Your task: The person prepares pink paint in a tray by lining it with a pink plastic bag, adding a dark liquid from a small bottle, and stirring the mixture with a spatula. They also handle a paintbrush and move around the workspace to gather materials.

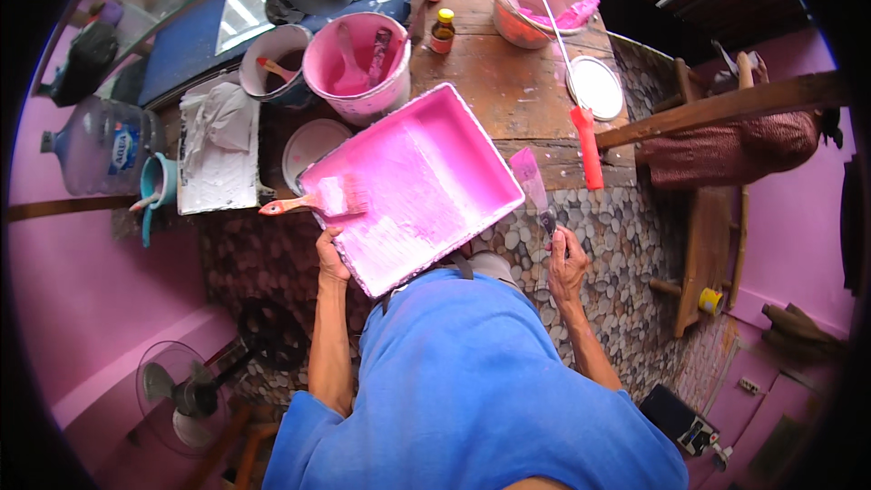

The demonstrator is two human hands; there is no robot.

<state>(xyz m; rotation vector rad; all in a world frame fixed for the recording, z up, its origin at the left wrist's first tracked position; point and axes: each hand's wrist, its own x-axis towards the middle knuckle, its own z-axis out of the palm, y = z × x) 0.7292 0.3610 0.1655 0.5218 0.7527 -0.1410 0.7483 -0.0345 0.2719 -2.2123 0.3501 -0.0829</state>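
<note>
A paint tray (472,159), coated inside with wet pink paint, is tilted in front of me across the table's near edge. My left hand (333,256) is closed on its lower left rim. Across that same left side lies a paintbrush (343,197), its wooden handle sticking out past the rim and its bristles pink. My right hand (568,263) grips a putty knife (530,178) by its dark handle, just off the tray's right corner. Pink paint smears the upward-pointing blade. The fingertips under the tray's rim are partly hidden.
Beyond the tray stand a pink paint bucket (399,93) with tools inside and a darker pail (247,82). A roller frame (585,145) with a red handle overhangs the wooden table (472,82), near a basin (517,27). A fan (186,395) stands low left; a wooden beam (717,113) crosses right.
</note>
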